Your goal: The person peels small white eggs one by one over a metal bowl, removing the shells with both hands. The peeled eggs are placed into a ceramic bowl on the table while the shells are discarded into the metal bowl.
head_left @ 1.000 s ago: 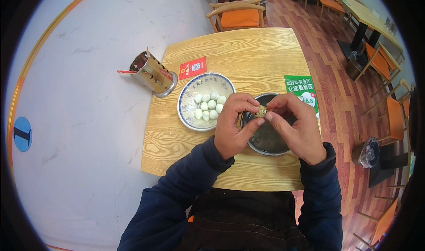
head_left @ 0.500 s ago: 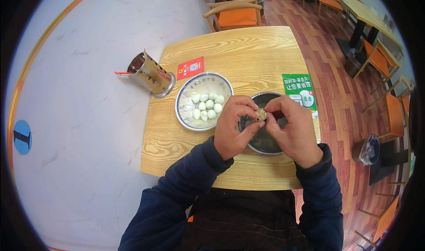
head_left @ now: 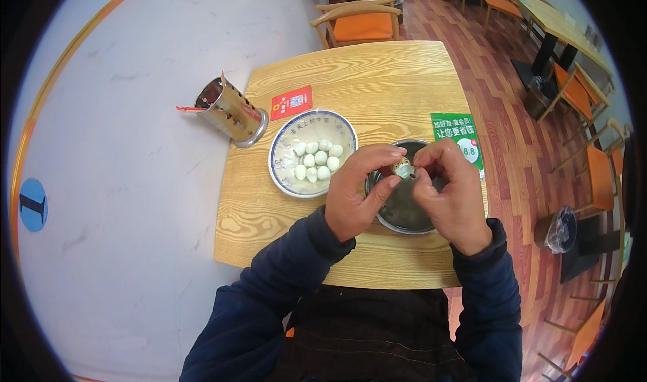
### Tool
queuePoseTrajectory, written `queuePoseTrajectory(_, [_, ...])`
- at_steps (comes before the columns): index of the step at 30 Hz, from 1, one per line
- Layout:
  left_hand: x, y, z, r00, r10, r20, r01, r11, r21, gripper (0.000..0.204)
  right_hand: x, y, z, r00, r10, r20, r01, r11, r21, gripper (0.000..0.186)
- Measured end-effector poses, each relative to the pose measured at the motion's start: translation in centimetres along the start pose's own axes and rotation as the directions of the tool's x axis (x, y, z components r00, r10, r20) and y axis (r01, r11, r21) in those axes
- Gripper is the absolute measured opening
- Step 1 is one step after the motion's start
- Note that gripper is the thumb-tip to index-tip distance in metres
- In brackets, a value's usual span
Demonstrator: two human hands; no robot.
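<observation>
We had a yellowish wood table [head_left: 266, 237] before us, its grain showing in long loops. A pale, marbled wall [head_left: 128, 180] lay to its left, bearing one blue disc [head_left: 33, 204]. To the right ran a red-brown plank floor [head_left: 509, 173], with a second table [head_left: 556, 28], several orange-seated chairs [head_left: 364, 26] and at least two bins [head_left: 557, 229].

On our table we counted one blue-edged white bowl [head_left: 283, 163], one dark pan [head_left: 404, 231] to its right, one metal holder [head_left: 232, 112] by the wall, and two cards: a red card [head_left: 292, 103] beyond the bowl and a green card [head_left: 458, 136] beyond the pan. We counted ten peeled eggs [head_left: 321, 157] in the bowl. One partly shelled egg [head_left: 403, 170] was above the pan. Our left hand [head_left: 359, 188] held it between thumb and fingers; our right hand [head_left: 455, 196] pinched narrowly at its right side.
</observation>
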State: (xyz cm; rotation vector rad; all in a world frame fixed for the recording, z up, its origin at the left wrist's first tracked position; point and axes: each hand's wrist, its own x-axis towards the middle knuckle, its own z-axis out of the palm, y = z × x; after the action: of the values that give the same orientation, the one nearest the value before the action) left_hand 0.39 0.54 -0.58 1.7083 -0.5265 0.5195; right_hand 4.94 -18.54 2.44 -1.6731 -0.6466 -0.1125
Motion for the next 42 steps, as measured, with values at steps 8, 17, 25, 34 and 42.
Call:
queuePoseTrajectory(8, [0.4, 0.3, -0.1, 0.996, 0.055, 0.067, -0.068, 0.976, 0.208, 0.039, 0.2, 0.0, -0.4, 1.000, 0.016, -0.010, -0.015, 0.996, 0.084, 0.017])
queuePoseTrajectory(17, [0.1, -0.8, 0.4, 0.988, 0.089, -0.127, -0.067, 0.984, 0.166, 0.038, 0.6, -0.4, -0.5, 0.990, -0.137, 0.043, 0.141, 0.981, -0.132, 0.009])
queuePoseTrajectory(25, [0.0, -0.2, 0.3, 0.992, 0.100, -0.078, -0.078, 0.965, 0.251, 0.038, 0.3, -0.8, 0.0, 0.998, 0.030, 0.063, -0.028, 0.999, -0.021, 0.010])
queuePoseTrajectory(34, [0.0, 0.1, 0.2, 0.994, 0.098, -0.044, -0.084, 0.966, 0.246, 0.040, 0.3, -0.7, 0.0, 0.986, -0.150, 0.072, 0.160, 0.974, -0.162, 0.008])
queuePoseTrajectory(42, [-0.1, -0.8, 0.1, 0.996, 0.089, 0.005, -0.089, 0.989, 0.116, 0.045, 0.1, -1.0, -0.3, 0.996, -0.076, 0.053, 0.080, 0.995, -0.065, 0.007])
